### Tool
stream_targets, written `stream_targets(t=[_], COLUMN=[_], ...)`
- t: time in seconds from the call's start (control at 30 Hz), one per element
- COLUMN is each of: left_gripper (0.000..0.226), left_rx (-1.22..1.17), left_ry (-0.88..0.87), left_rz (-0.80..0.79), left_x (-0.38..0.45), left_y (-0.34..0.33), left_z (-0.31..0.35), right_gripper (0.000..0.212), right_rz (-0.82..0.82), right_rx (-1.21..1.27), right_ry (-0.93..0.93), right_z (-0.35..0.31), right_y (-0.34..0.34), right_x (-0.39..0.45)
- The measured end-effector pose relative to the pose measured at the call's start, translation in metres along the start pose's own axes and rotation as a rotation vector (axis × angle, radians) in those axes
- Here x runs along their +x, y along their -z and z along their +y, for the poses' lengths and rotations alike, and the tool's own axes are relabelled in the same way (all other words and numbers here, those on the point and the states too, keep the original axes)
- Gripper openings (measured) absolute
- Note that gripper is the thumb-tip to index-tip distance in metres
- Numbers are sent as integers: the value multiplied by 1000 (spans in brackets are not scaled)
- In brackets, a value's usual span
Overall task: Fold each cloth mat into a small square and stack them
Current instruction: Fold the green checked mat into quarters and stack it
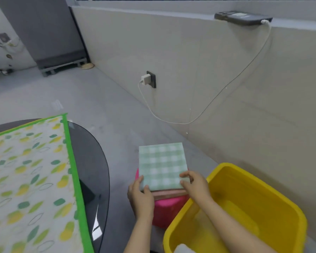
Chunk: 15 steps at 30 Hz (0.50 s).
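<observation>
So the folded green plaid mat (162, 166) is sitting on top of a small stack, with a brownish layer (170, 195) peeking out under its near edge, and the whole lot rests on a pink stool or box (169, 209), can't tell which. The mat's a bit taller than wide, and its long axis runs away from the person, leaning slightly left at the far end. No brand, label or writing readable anywhere.

Left hand (140, 196) grips the near left corner, thumb on top and fingers curled under the edge. Right hand (194, 183) pinches the near right corner, fingers bent over the top. Both are closed fairly narrow on the cloth.

Just right of the stack, touching the pink thing, is a yellow tub (263, 189). Off to the left there's a dark glass table (93, 161) with a big leaf-print mat (29, 179) spread flat on it, green trim. A phone (243, 17) charges on the sill, its cable (199, 114) running to a wall plug (146, 79).
</observation>
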<state>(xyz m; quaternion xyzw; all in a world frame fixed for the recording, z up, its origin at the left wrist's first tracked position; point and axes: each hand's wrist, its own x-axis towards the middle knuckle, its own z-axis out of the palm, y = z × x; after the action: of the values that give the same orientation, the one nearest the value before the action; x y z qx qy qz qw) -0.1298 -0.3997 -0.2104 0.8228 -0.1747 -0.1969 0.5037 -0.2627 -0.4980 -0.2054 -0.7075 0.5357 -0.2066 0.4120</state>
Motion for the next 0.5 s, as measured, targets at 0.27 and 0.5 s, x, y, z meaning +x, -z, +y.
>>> stream_targets(t=[0.27, 0.5], left_gripper=[27, 27], left_rx=[-35, 73], left_ry=[14, 67], left_rz=[71, 75], left_x=[-7, -5], left_y=[3, 0], left_z=[-6, -16], right_gripper=[24, 33], right_rz=[7, -6], right_rx=[-56, -87], right_ry=[16, 49], right_z=[2, 7], right_y=[-8, -15], right_x=[-3, -5])
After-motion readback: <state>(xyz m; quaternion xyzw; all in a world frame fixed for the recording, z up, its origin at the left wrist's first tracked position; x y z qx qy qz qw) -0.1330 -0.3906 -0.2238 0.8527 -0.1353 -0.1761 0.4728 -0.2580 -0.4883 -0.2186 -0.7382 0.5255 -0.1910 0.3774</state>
